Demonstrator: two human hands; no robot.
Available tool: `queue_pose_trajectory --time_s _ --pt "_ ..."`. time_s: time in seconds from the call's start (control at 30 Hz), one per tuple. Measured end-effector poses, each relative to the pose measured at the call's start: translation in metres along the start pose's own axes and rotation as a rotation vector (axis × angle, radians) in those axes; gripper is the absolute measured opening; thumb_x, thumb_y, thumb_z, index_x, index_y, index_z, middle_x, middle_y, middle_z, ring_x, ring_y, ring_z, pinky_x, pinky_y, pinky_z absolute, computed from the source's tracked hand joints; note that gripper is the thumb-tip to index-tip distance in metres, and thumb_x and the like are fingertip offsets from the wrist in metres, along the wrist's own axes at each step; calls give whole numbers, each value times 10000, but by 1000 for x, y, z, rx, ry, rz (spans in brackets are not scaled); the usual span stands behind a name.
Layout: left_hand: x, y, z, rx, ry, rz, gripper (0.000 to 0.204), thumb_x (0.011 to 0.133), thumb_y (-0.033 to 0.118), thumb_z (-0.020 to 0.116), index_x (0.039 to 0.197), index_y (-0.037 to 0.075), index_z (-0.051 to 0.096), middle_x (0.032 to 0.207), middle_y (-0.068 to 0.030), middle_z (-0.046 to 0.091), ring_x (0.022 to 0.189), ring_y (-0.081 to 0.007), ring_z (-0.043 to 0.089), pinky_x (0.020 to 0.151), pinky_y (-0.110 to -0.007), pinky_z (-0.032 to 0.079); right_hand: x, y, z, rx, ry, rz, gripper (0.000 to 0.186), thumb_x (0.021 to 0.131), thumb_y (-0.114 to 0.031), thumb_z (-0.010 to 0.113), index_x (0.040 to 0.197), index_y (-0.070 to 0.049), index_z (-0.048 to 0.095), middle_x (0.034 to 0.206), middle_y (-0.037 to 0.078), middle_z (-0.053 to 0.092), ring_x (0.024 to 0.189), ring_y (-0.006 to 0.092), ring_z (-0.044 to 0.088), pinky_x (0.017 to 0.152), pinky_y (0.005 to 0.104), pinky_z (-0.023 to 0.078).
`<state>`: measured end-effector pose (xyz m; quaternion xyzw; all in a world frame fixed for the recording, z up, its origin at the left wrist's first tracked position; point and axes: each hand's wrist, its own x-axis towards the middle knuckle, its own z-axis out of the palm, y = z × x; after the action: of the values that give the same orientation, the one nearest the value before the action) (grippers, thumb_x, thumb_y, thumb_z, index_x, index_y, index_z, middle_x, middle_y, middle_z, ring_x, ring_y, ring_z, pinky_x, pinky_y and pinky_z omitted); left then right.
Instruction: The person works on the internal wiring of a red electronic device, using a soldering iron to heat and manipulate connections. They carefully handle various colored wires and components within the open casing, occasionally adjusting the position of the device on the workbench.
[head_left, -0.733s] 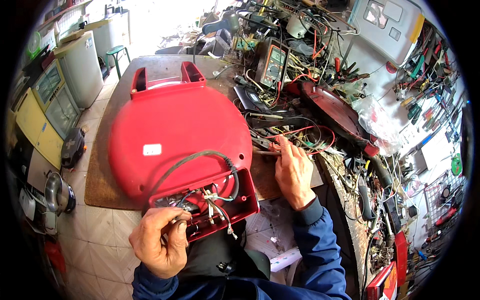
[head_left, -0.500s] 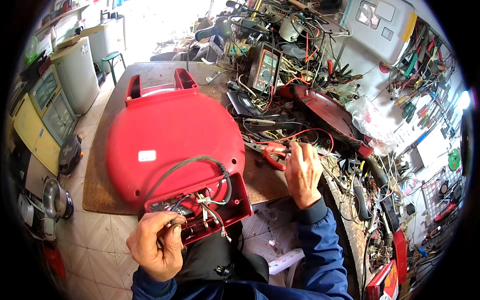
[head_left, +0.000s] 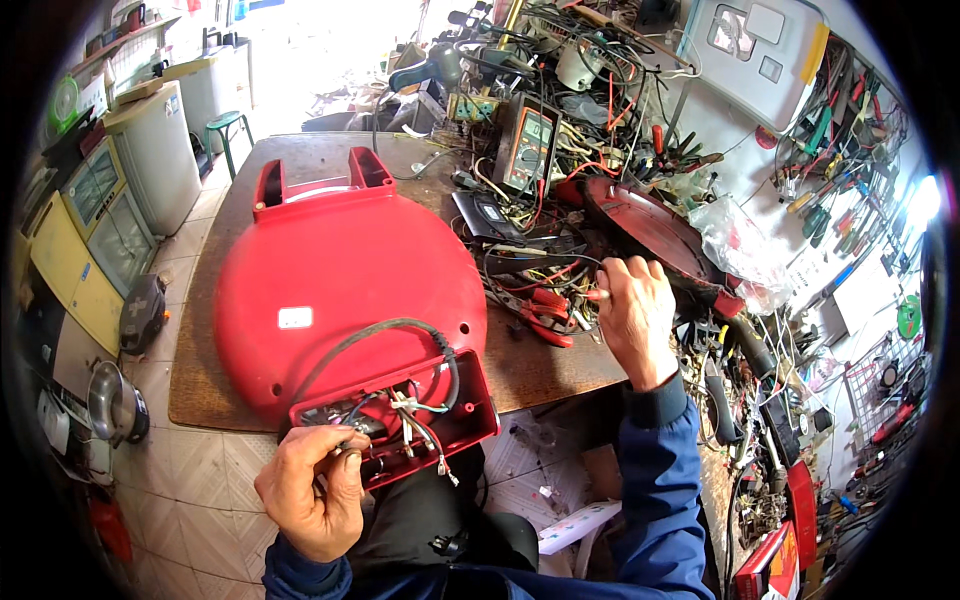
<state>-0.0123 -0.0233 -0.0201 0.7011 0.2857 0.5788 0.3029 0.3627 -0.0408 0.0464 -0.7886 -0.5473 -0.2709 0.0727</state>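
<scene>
A round red plastic housing [head_left: 350, 260] lies on the brown table, its open box-shaped end [head_left: 480, 400] toward me. Inside that end are loose wires with metal terminals [head_left: 420, 430], and a thick grey cable [head_left: 385, 325] arches over the rim. At the left corner of the open end, my left hand [head_left: 315, 490] is closed in a pinch; what its fingertips hold is too small to name. My right hand [head_left: 640, 320] is closed above the clutter right of the housing, a short red piece showing at its fingertips. Red-handled pliers [head_left: 548, 325] lie just left of it.
A multimeter [head_left: 528, 145] stands beyond my right hand amid tangled cables. A dusty red round cover [head_left: 650, 225] and a clear plastic bag [head_left: 740, 245] lie farther right. Tools hang on the right wall. A steel pot [head_left: 112, 400] is at the left.
My right hand has left the pliers and moved right and slightly away from me. The pliers stay among the wires. My left hand has barely moved.
</scene>
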Motion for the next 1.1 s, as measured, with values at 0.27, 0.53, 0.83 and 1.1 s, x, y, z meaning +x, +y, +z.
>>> queue_pose_trajectory --time_s 0.27,0.53,0.83,1.1 --pt "5 -1 1 24 -32 93 152 1003 4 616 1151 -32 615 897 -124 711 538 -72 574 464 -222 452 32 11 77 -61 -25 -136 180 882 -64 627 1061 -56 619 942 175 668 913 362 698 795 468 562" --pt "6 9 0 3 -17 -13 147 938 -27 719 1077 -24 673 914 -129 734 732 -167 711 599 -263 539 11 21 10 103 111 -11 136 888 -36 598 1024 -38 593 919 225 647 865 434 685 723 513 565" --pt "16 28 -8 89 -127 121 295 842 33 815 1104 -5 685 1001 -155 721 735 -209 705 635 -305 567 -48 -24 -100 740 280 -303 196 915 61 629 1081 -8 707 983 156 690 880 325 696 792 346 538" --pt "-33 66 -6 23 -168 333 683 825 402 877 1272 -31 595 1236 -232 662 1072 -367 682 883 -455 572 -95 -47 -115 695 89 -715 270 787 -155 706 1055 -129 723 1101 109 719 1070 323 689 1040 581 479"
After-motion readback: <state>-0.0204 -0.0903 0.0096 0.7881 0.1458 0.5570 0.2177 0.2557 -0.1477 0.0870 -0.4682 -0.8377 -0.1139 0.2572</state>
